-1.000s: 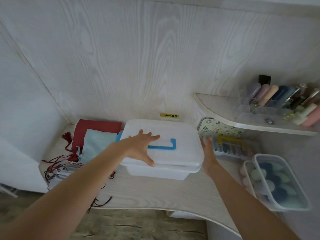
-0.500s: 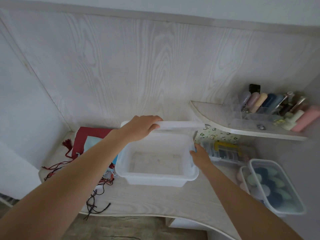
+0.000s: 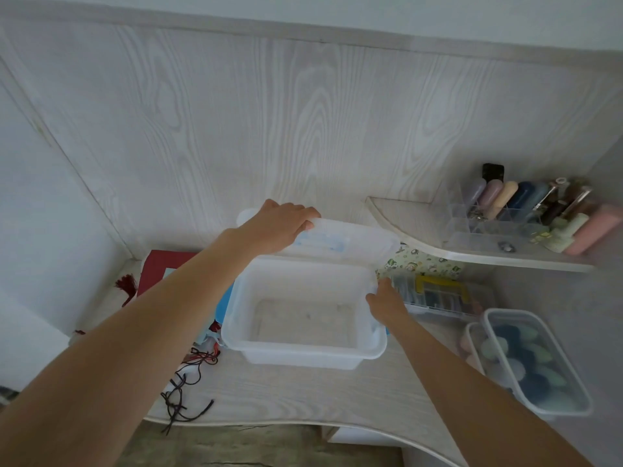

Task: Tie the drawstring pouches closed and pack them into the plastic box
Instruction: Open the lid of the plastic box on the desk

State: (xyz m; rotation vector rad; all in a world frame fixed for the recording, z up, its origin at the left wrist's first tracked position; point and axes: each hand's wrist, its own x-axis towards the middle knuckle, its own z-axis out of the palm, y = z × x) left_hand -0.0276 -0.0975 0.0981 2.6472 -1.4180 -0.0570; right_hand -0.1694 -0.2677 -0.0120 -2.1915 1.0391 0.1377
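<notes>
1. Far left on the desk (image 3: pixel 303 396): red pouch (image 3: pixel 158 269) lying flat against the wall panel, red tassel (image 3: pixel 126 286) beside it; most of the pouch pile is hidden under the left forearm.
2. Loose dark drawstrings (image 3: pixel 183 392) tangled near the desk's front edge, some trailing over it. Light blue fabric (image 3: pixel 224 303) peeks out between the forearm and the box; can't tell how many pouches in total or whether any are tied.
3. Left hand (image 3: pixel 278 230) grips the top edge of the lid (image 3: pixel 354 239), fingers curled over it. Lid stands raised at the back of the box, blue handle showing through the plastic.
4. Plastic box (image 3: pixel 303 348): translucent white, centre of desk, open, nothing inside that can be seen. No pouch in it yet.
5. Right hand (image 3: pixel 387 303) holds the box's right rim, fingers curled over the edge toward the inside.
6. Right of box: patterned item (image 3: pixel 424 262) at the back, clear case with yellow handle (image 3: pixel 441 294) just beside the right hand.
7. Further right: two clear tubs (image 3: pixel 536 362) of dark blue and pale green rounded pieces, side by side.
8. Curved shelf (image 3: pixel 421 230) above, clear organiser (image 3: pixel 485 227) holding pastel tubes and small bottles.
</notes>
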